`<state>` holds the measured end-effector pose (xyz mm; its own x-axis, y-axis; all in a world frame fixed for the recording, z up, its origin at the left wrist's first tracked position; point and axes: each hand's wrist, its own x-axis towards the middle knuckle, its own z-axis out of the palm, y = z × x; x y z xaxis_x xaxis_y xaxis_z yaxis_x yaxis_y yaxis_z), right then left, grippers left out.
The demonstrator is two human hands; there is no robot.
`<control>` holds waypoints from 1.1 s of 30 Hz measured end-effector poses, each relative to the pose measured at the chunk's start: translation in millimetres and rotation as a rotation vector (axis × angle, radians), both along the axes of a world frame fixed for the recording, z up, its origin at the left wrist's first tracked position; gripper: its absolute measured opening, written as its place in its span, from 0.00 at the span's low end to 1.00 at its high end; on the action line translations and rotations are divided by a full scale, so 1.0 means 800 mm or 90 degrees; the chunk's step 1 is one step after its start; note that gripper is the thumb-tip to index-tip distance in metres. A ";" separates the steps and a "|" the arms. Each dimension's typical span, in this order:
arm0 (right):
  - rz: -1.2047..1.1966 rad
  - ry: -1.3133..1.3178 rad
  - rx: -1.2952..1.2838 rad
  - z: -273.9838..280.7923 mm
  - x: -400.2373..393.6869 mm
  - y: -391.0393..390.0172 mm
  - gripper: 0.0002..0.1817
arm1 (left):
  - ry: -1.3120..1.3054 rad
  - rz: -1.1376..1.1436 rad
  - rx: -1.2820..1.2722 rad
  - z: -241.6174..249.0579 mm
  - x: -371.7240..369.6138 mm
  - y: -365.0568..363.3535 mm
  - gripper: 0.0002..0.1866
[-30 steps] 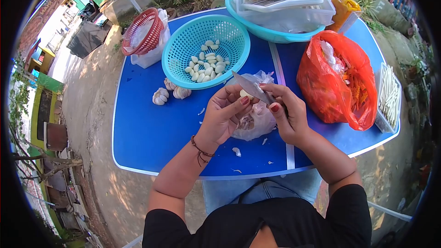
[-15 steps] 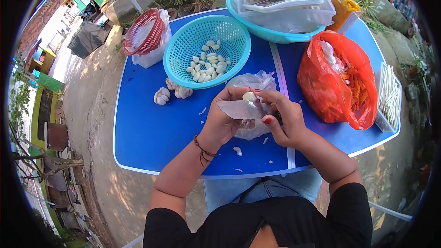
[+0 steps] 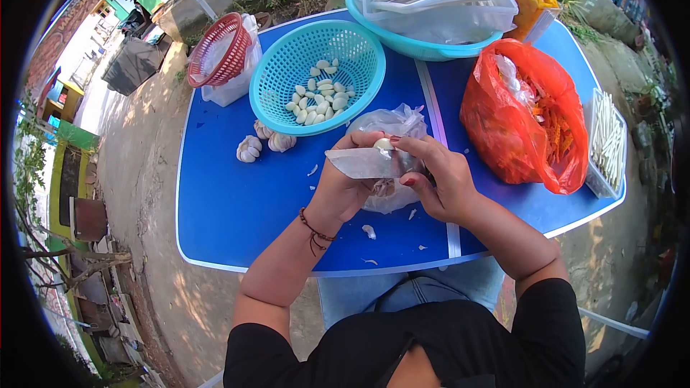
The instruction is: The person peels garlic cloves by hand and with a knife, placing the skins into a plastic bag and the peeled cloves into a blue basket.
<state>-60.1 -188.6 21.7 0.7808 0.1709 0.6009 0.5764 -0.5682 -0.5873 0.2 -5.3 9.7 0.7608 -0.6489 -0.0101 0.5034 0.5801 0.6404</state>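
Observation:
A pale garlic clove (image 3: 384,145) sits between the fingertips of both hands. My left hand (image 3: 345,185), fingers curled, has the clove at its fingertips, behind a wide knife blade (image 3: 365,164). The knife lies across the front of both hands; its handle is hidden in my right hand (image 3: 440,176), whose fingers are wrapped round it. Under the hands is a clear plastic bag (image 3: 392,201), contents mostly hidden. Peeled cloves (image 3: 320,104) lie in the turquoise basket (image 3: 363,50), beyond my left hand. Whole garlic bulbs (image 3: 249,149) rest on the blue table (image 3: 230,215).
On the right stand a red bag (image 3: 496,136) of orange pieces and a box of white sticks (image 3: 607,140). At the back, a turquoise basin (image 3: 431,52) holds a clear container (image 3: 438,21). A red basket (image 3: 233,65) is back left. Garlic scraps (image 3: 369,231) lie near the front edge.
The view has shifted slightly, so the table's things appear a little left and higher. The blade and clove have shifted a little with the hands; the grip looks the same.

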 end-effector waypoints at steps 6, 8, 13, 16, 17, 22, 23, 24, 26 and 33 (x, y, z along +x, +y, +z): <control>-0.019 -0.026 0.008 0.004 0.001 0.003 0.22 | -0.004 0.032 0.007 0.001 0.000 -0.003 0.16; -0.015 -0.011 0.021 0.004 0.001 0.003 0.20 | -0.019 0.026 0.015 -0.005 0.002 -0.002 0.17; 0.021 0.054 0.110 0.006 0.002 0.000 0.16 | -0.044 0.013 0.044 -0.003 0.001 0.000 0.18; 0.056 0.095 0.227 0.003 0.004 0.002 0.15 | -0.047 0.001 0.057 0.000 0.002 -0.002 0.19; 0.064 0.139 0.260 0.008 0.000 0.002 0.15 | -0.051 0.009 0.052 -0.001 0.003 -0.002 0.19; 0.061 0.064 0.177 0.002 0.003 0.001 0.16 | -0.007 0.009 -0.009 0.005 0.007 -0.001 0.19; 0.054 0.064 0.134 0.006 0.001 -0.001 0.16 | -0.007 -0.003 -0.041 0.004 0.009 0.000 0.19; 0.048 0.064 0.092 0.009 0.000 -0.002 0.16 | -0.006 -0.015 -0.074 0.002 0.011 0.001 0.19; 0.041 0.043 0.075 0.009 -0.001 0.000 0.16 | -0.016 -0.027 -0.075 -0.005 0.013 0.001 0.19; 0.011 0.018 0.108 0.002 0.003 -0.001 0.16 | -0.035 0.007 -0.008 -0.001 0.005 0.001 0.19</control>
<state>-57.4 -189.6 23.3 0.7954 0.0826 0.6005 0.5674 -0.4497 -0.6898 3.8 -4.5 8.8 0.7668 -0.6406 0.0400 0.4615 0.5935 0.6593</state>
